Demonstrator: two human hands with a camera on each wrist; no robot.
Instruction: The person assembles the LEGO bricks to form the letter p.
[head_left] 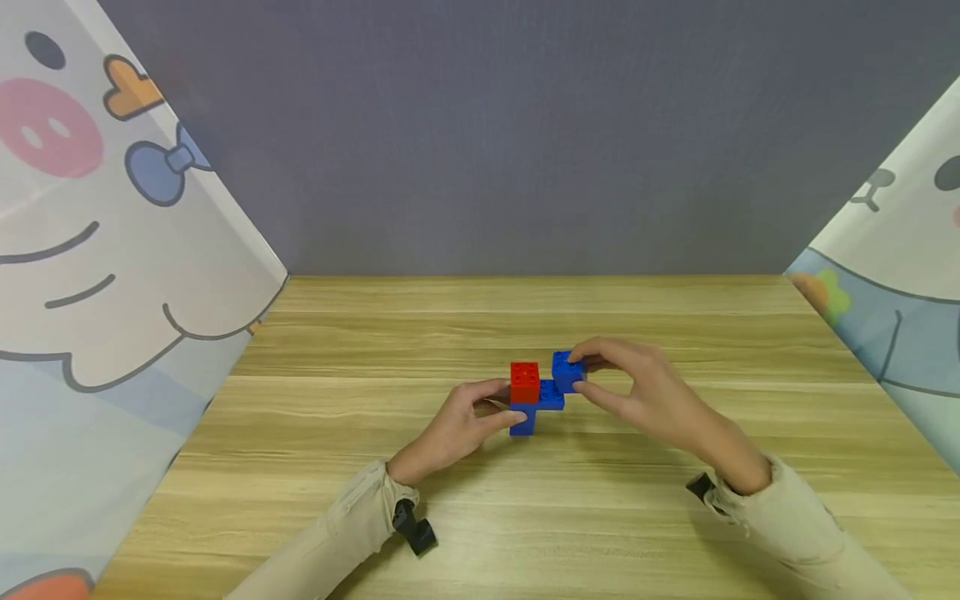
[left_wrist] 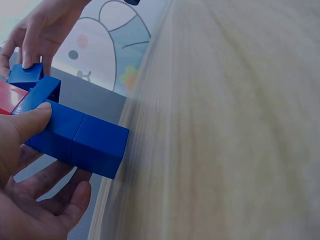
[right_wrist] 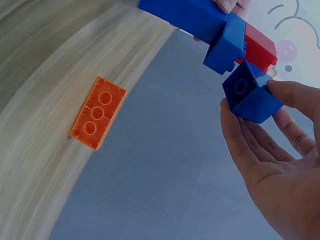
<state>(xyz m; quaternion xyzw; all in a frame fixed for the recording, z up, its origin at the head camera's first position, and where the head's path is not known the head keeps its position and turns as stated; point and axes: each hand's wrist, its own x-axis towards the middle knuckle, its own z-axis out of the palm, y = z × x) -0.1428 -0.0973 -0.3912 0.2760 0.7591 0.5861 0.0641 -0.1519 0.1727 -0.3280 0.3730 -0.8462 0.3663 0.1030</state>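
My left hand (head_left: 465,421) grips a small tower of toy building bricks, thumb on one side and fingers behind. Two square blue bricks (left_wrist: 100,145) form its lower part. Across them a longer blue brick (head_left: 552,396) juts out to the right, studs up. A square red brick (head_left: 524,383) sits on top, beside the jutting end. Between thumb and fingertips, my right hand (head_left: 637,383) pinches another square blue brick (right_wrist: 257,105), tilted, its hollow underside showing in the right wrist view. That brick is close over the jutting studs, overlapping them in the head view.
An orange brick (right_wrist: 97,113) shows its hollow underside in the right wrist view, overlapping the table's far edge there. The wood-grain table (head_left: 585,533) meets a grey panel (head_left: 525,142) at the back. Cartoon-printed panels (head_left: 172,275) stand at both sides.
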